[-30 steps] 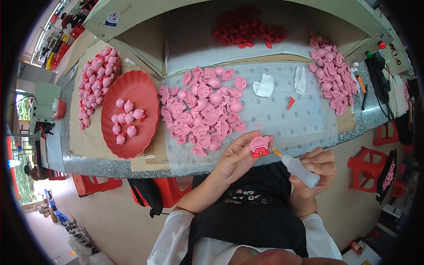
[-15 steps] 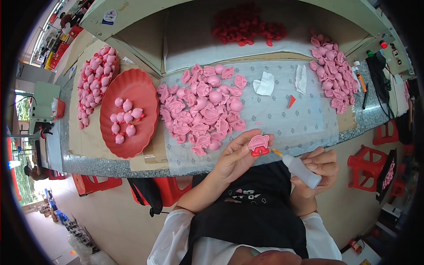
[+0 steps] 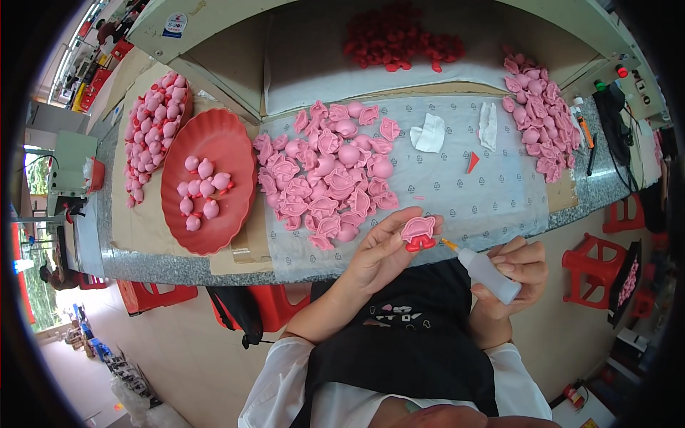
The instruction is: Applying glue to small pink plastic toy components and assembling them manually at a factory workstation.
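So, some pink-and-red toys (image 3: 207, 187) look done in the red dish (image 3: 222, 143), but I think many loose shells (image 3: 330, 170) and red bits (image 3: 396, 44) are left. My left hand (image 3: 378, 251) is up by the table edge (image 3: 178, 271), fingers pinching one pink shell (image 3: 418, 227) with red feet (image 3: 420, 244) under it. My right hand (image 3: 523, 267) wraps around a squeeze bottle (image 3: 491, 274), its yellow tip (image 3: 449, 245) just beside the feet.

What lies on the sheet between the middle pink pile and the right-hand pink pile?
The head view shows a white scrap, a narrower white scrap, a red triangle and a thin pink sliver.
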